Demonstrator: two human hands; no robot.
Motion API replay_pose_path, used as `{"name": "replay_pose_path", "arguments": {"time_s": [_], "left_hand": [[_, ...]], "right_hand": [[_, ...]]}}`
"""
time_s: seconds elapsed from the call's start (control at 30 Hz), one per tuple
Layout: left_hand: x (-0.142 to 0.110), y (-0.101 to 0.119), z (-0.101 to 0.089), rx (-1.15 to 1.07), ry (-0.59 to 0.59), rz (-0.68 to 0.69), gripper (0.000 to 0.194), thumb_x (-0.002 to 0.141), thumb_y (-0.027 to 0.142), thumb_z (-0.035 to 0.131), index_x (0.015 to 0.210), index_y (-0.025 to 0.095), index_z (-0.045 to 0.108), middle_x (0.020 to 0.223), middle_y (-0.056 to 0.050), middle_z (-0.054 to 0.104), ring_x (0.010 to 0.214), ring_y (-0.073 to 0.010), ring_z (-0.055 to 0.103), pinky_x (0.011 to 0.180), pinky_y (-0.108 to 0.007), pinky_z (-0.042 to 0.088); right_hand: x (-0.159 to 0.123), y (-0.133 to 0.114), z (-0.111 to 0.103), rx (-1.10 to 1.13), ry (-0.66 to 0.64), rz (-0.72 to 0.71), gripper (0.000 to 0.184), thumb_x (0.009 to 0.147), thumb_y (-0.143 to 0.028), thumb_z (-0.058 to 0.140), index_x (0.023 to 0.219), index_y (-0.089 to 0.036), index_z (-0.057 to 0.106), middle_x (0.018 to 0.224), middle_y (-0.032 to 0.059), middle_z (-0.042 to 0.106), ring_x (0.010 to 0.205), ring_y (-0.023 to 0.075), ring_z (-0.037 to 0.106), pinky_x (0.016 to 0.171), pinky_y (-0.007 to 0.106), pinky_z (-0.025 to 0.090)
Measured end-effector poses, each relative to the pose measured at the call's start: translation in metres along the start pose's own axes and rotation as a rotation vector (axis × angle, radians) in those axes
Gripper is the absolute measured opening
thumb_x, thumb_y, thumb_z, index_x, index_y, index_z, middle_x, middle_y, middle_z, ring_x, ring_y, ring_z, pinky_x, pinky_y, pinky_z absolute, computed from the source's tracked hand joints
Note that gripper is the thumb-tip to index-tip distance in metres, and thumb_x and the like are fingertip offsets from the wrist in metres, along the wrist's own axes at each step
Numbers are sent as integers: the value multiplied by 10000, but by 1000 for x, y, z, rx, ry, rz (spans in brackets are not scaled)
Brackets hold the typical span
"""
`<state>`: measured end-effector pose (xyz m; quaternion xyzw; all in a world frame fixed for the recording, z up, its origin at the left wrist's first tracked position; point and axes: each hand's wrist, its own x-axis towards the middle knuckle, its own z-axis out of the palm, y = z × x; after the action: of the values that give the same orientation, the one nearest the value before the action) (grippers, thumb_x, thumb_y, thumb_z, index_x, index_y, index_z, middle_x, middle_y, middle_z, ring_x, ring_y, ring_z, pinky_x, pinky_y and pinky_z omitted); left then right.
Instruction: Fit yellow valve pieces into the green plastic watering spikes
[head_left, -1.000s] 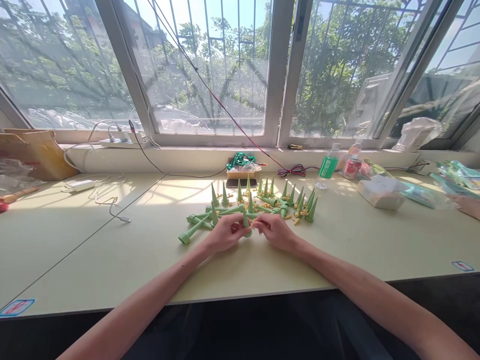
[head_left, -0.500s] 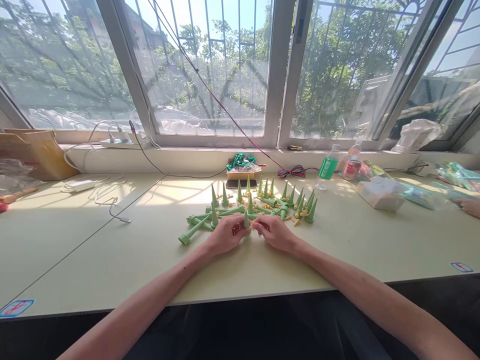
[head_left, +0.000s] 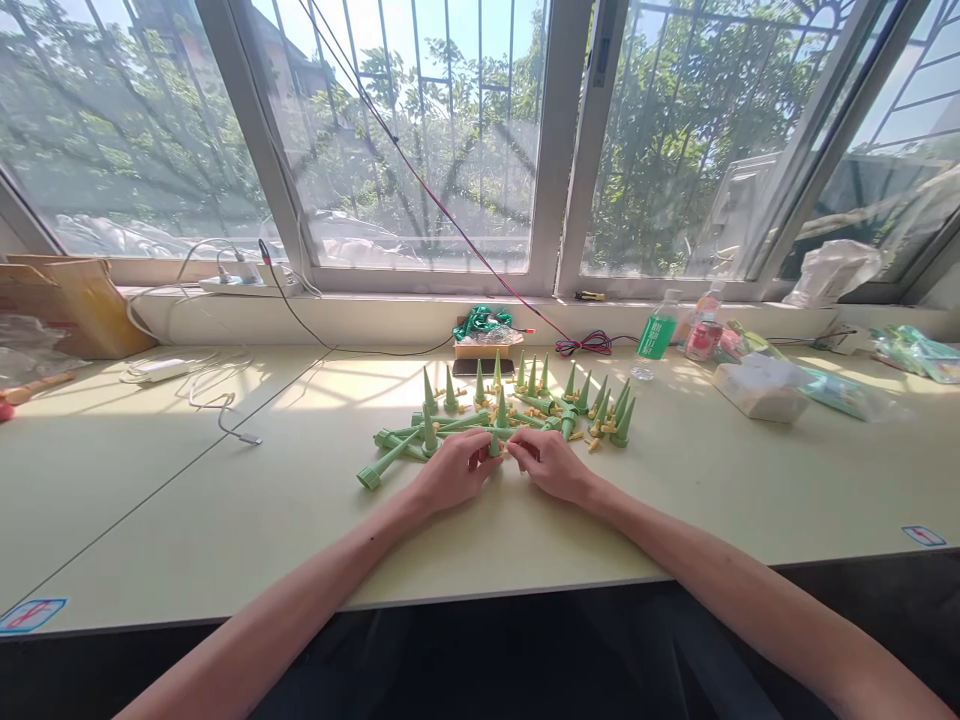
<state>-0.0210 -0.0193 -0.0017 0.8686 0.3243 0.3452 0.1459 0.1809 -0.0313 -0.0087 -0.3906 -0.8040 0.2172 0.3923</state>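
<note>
My left hand (head_left: pixel 450 470) and my right hand (head_left: pixel 551 464) meet at the middle of the pale table (head_left: pixel 225 500), fingers curled together around one green cone spike (head_left: pixel 495 441) standing between them. The right fingertips pinch a small yellow part at the spike's side. Just behind my hands lies a cluster of green cone spikes (head_left: pixel 570 400), several upright and several lying flat (head_left: pixel 386 462), with small yellow pieces (head_left: pixel 592 441) scattered among them.
A phone (head_left: pixel 482 366) and a small box with green wire (head_left: pixel 481 328) sit behind the cluster. Bottles (head_left: pixel 658 332) and plastic bags (head_left: pixel 761 385) lie at the right. White cables (head_left: pixel 217 395), a power strip (head_left: pixel 240 282) and a cardboard box (head_left: pixel 71 300) are at the left.
Both hands stay pressed together on the spike with only small finger shifts. The other person's hand at the far right edge has left view.
</note>
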Motion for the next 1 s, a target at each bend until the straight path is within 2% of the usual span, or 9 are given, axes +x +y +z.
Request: {"name": "replay_pose_path", "arguments": {"time_s": [0.13,0.23,0.4,0.57,0.73,0.8,1.0], "left_hand": [[3,2,-1,-225,-7,-114,217,884,321,613,801,125,655,683,-17,572,590,-109,489,536,-224,406],[4,2,-3,-453,-32,-227,281,876,389,636,898,112,680,745,-39,610,614,-107,518,525,-207,419],[5,3,-6,-606,-86,-339,319,852,421,667,880,104,680,657,7,518,498,-51,382,430,-178,287],[5,7,-8,-551,-116,-302,310,843,412,664,893,108,689,712,-18,568,544,-69,436,453,-177,326],[4,3,-6,-421,-100,-205,307,832,415,671,838,110,700,730,-41,602,614,-113,516,508,-200,398],[3,1,-5,-349,-82,-167,292,835,400,670,798,111,695,691,-27,577,589,-106,492,499,-201,387],[1,-1,-3,-183,-51,-91,221,861,316,640,770,118,675,626,8,489,554,-87,395,488,-201,326]], "right_hand": [[-1,2,0,4,0,-5,121,936,-282,535,932,-181,601,608,-23,585,514,121,473,556,252,386],[-1,3,0,39,-2,-17,186,918,-261,565,1083,-175,578,672,-16,613,553,126,515,585,256,421],[0,2,0,56,20,-43,217,898,-211,592,1113,-187,598,782,1,622,613,117,525,611,247,435],[1,3,0,46,25,-57,154,874,-155,618,1020,-178,657,742,-8,607,608,110,509,611,240,422],[1,8,0,49,-12,-70,63,862,-161,644,923,-170,659,724,-13,605,597,103,482,594,230,398],[0,10,1,30,-16,-64,28,857,-187,661,854,-165,643,682,-26,567,582,100,453,583,228,379],[1,10,1,22,-20,-36,136,865,-222,651,761,-161,588,608,-54,461,564,94,378,560,225,333]]}}
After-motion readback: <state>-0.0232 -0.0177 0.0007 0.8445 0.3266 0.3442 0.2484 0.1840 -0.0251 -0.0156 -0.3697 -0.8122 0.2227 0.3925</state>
